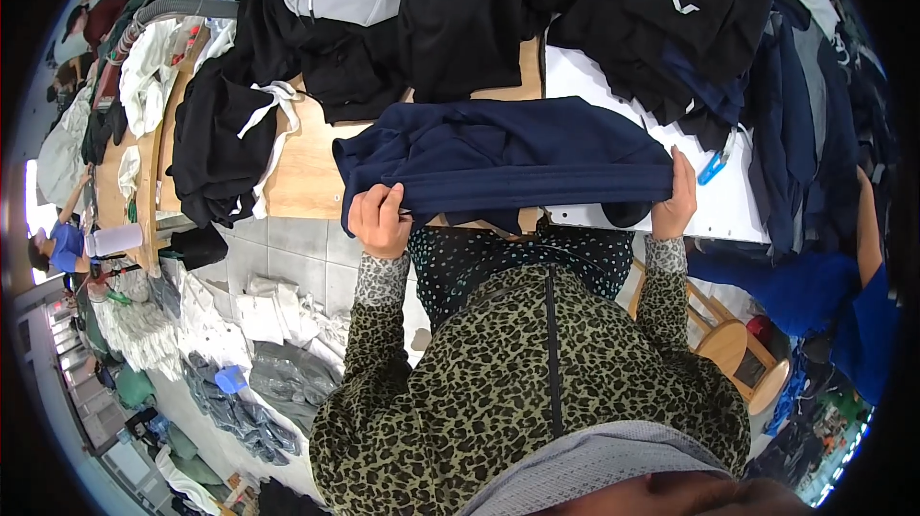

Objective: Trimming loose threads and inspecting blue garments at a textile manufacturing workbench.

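Note:
A navy blue garment (517,137) lies across the near edge of the table, with a wide waistband-like band (537,186) stretched along its near side. My left hand (381,220) grips the band's left end, fingers curled over the cloth and thumb hidden in part. At the opposite end, my right hand (677,194) pinches the band between thumb and fingers. The cloth between both hands looks fairly taut, and some of it hangs over the table edge. Right of my right hand, blue-handled thread snips (713,167) rest on the white tabletop.
Black garments (460,32) are heaped along the back of the table (307,166). More black cloth (685,8) is piled at the right, beside hanging navy garments (800,123). A wooden stool (725,347) stands behind me to the right. Other people work at both sides.

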Available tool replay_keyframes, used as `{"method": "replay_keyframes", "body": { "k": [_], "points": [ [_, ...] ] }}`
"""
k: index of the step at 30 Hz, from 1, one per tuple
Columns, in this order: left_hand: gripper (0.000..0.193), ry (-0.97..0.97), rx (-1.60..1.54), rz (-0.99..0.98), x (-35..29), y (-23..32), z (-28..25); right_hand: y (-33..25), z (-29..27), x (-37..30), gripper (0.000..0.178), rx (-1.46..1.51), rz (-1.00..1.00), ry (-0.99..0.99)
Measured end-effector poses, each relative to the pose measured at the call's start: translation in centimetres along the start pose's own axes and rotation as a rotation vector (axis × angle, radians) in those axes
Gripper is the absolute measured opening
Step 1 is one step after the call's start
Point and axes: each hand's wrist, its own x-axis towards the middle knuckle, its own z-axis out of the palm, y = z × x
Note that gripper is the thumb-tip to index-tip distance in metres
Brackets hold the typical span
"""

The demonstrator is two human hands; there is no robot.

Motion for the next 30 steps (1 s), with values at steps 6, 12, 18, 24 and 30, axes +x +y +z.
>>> {"method": "replay_keyframes", "body": {
  "k": [6,12,18,24,30],
  "points": [
    [0.036,0.010,0.007,0.011,-0.1,-0.1,0.1,0.0,0.0,0.1,0.053,0.002,-0.016,0.003],
    [0.038,0.010,0.005,-0.012,-0.2,-0.2,0.0,-0.6,-0.1,0.4,0.054,0.012,-0.016,0.021],
    [0.041,0.026,-0.003,-0.025,-0.4,-0.2,-0.1,-0.8,-0.4,0.8,0.051,0.022,-0.015,0.100],
    [0.042,-0.062,-0.116,-0.097,0.6,0.7,-0.5,-1.0,0.2,1.0,0.053,0.085,-0.056,0.041],
    [0.024,-0.261,-0.290,-0.282,4.1,5.7,0.9,-7.5,1.4,0.0,0.065,-0.130,-0.114,-0.440]
  ]
}}
